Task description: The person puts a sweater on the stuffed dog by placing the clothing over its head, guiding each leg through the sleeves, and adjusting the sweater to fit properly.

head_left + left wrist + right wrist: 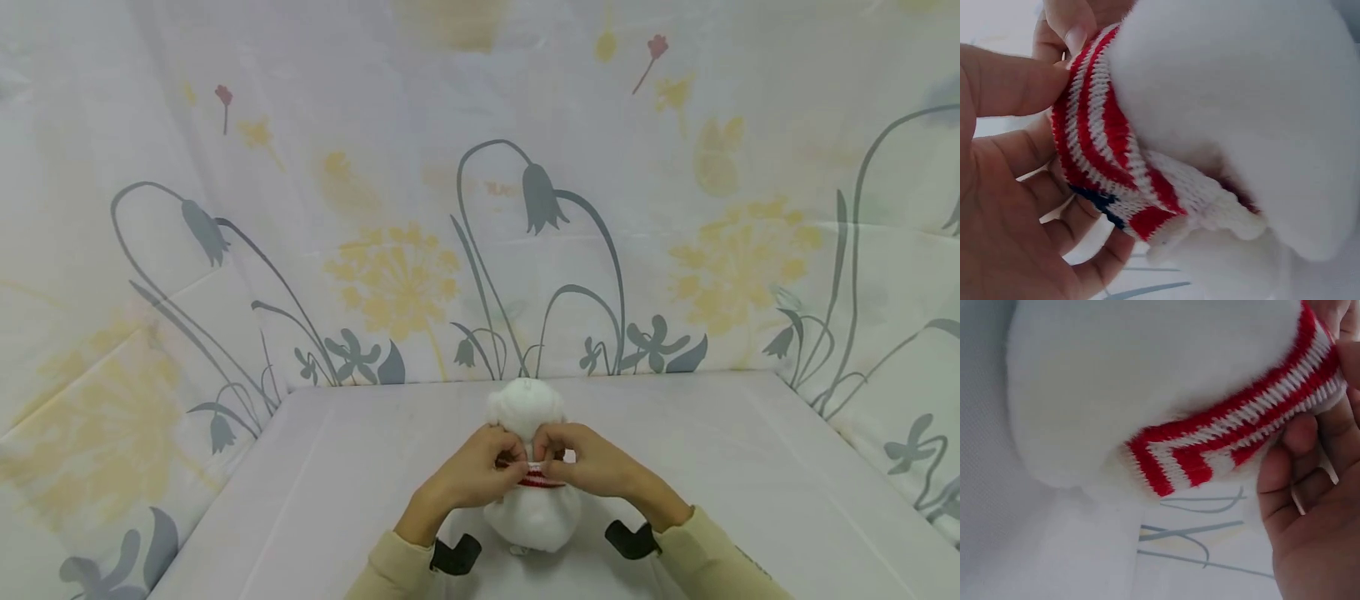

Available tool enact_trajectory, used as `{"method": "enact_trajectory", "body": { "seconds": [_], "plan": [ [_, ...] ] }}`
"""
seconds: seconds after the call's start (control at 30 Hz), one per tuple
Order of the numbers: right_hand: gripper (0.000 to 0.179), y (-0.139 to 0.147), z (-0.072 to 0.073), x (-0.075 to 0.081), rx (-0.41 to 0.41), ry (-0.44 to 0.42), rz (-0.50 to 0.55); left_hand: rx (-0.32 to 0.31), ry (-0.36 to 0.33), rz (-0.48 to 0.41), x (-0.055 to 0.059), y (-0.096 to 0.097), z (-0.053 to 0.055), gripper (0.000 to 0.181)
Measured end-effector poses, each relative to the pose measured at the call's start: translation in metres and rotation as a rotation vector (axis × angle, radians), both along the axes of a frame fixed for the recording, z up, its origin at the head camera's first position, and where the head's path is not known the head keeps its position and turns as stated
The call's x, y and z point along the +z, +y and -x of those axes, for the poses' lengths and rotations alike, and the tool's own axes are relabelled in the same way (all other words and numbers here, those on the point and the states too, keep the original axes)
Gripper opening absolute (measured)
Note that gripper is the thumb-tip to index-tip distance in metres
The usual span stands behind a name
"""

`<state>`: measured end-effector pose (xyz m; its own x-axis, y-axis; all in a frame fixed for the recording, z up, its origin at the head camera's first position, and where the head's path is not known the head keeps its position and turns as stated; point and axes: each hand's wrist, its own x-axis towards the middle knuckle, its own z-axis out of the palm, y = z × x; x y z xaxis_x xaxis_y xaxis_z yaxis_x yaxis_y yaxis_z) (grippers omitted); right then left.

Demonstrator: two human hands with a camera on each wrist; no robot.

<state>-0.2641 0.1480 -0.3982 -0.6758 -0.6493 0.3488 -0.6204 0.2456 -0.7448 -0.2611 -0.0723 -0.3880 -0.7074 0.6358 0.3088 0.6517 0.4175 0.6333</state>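
Observation:
A white plush toy (534, 518) sits on the table in the middle of the head view. Around its body is a small knitted garment (534, 478) with red and white stripes. My left hand (480, 465) pinches the garment's edge between thumb and fingers; a dark blue patch of the knit (1100, 199) shows in the left wrist view. From the other side my right hand (592, 460) pinches the same edge, close to the left thumb. In the right wrist view, the striped knit (1241, 422) lies against white plush fur (1135, 381). The toy's face is not visible.
The white table (360, 433) stretches out on both sides of the toy. Behind and beside it hangs a pale curtain (405, 167) printed with flowers. A black wrist mount (456, 555) sits at the left cuff, another black mount (630, 540) at the right.

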Motion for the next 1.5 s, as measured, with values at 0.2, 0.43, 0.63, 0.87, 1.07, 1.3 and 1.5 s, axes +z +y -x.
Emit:
{"method": "enact_trajectory", "body": {
  "seconds": [0.2,0.43,0.63,0.87,1.07,1.3,1.5],
  "plan": [
    [0.018,0.0029,0.0006,0.0016,-0.028,0.055,0.095,-0.01,-0.023,-0.084,0.0046,0.0014,-0.0015,0.011],
    [0.01,0.0027,-0.0008,0.0054,0.007,0.021,0.121,-0.004,-0.101,-0.038,0.0036,0.0022,-0.0037,0.008],
    [0.012,0.0009,-0.0001,0.0045,0.012,0.003,0.143,0.013,-0.061,-0.041,0.0022,0.003,-0.0053,0.008],
    [0.01,-0.0018,-0.0021,0.004,0.0,-0.062,0.128,0.014,-0.068,-0.076,0.0006,0.0046,-0.0048,0.007],
    [0.013,-0.0034,-0.0016,0.0011,0.002,-0.08,0.076,0.014,-0.116,-0.034,0.0006,0.0058,-0.0061,0.011],
    [0.024,-0.0046,0.0006,-0.0024,0.016,0.134,0.092,0.064,-0.057,0.044,0.0006,0.0057,-0.0062,0.011],
    [0.027,-0.0035,-0.0016,-0.0001,-0.043,0.335,0.065,0.151,-0.023,0.047,-0.0039,0.007,-0.0038,0.012]
  ]
}}
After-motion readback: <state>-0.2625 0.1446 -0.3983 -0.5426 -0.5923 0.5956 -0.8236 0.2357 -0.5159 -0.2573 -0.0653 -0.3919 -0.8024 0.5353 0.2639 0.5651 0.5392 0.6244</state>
